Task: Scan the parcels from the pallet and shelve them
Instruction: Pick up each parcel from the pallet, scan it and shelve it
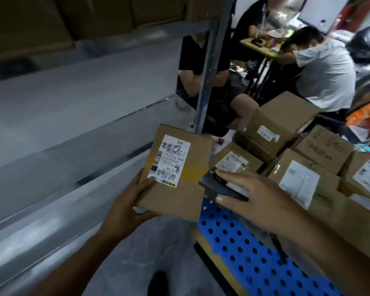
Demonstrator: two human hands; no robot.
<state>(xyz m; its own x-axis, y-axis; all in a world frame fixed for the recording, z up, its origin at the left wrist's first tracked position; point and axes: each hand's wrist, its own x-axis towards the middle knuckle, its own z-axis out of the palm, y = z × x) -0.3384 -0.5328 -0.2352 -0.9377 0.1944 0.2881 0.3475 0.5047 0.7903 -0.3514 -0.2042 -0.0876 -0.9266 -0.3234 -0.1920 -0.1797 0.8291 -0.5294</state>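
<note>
The flat cardboard parcel (179, 174), label up, is gripped at its near-left corner by the left hand (126, 208), between the grey shelves (73, 124) and the blue pallet (254, 259). The right hand (261, 197) clasps a dark scanner (220, 186) just beside it. More boxes (297, 163) sit stacked on the pallet.

Left hand (124, 212), right hand (259, 199): both bare. Left forearm (77, 259) and right forearm (320, 238) bare as far as frame edge. Nails short, plain; right thumbnail (219, 198) rounded. Dark rounded shoe toe (158, 283) low between arms, dim, detail unclear.
</note>
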